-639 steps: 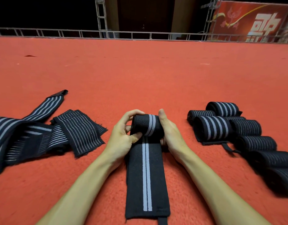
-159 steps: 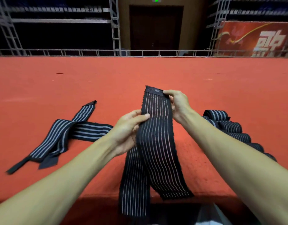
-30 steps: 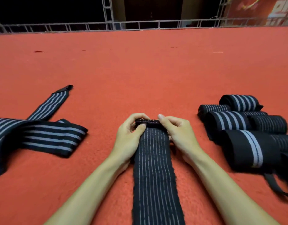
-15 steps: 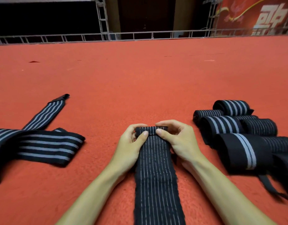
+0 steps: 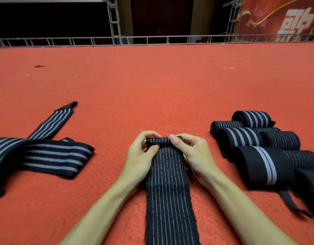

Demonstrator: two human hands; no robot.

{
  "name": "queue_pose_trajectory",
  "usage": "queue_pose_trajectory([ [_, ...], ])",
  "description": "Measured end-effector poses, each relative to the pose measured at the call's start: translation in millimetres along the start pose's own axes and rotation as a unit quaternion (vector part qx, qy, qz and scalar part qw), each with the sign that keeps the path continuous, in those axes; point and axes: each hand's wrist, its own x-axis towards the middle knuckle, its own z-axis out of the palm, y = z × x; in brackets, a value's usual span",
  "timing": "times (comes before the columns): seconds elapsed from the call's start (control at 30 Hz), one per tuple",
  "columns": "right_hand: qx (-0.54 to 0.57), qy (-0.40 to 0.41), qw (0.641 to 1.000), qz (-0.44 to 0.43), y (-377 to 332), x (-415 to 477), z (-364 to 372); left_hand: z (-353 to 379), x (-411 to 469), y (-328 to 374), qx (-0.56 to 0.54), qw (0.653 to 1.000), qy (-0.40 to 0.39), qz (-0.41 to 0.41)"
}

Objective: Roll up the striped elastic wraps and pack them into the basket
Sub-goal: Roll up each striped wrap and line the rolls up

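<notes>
As left hand [image 5: 137, 157] and right hand [image 5: 196, 156] pinch its rolled end, striped wrap [image 5: 168, 193] flat between them

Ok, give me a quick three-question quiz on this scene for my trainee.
1. True or false: the left hand and right hand pinch the rolled end of the thin-striped wrap.
2. The finished rolls lie: A) left of the hands, B) right of the hands, C) in a basket.
3. Fill in: the loose wraps lie on the red ____.
Key: 1 true; 2 B; 3 carpet.
</notes>
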Motion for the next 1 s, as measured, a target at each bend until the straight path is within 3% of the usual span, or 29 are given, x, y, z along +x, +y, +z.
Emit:
queue_pose_trajectory([
  [0.23, 0.005, 0.019, 0.999, -0.044, 1.2, 0.1, -1.7, 0.5, -0.7, -3.9, -0.061, 0.994, -0.014, -0.093],
  [0.6, 0.019, -0.006, 0.999, -0.039, -1.6, -3.1, -1.7, 5.4, -0.2, -1.5, 0.021, 1.0, -0.004, -0.01],
  [0.8, 0.045, -0.032, 0.998, -0.007, 0.7, -1.8, -2.6, 5.4, -1.1, -0.5, -0.004, 0.999, -0.001, -0.037],
  [1.0, -0.056, -0.017, 0.998, -0.028, 2.5, -1.2, 0.1, 3.7, -3.5, 0.0, -0.014, 1.0, -0.007, -0.022],
])
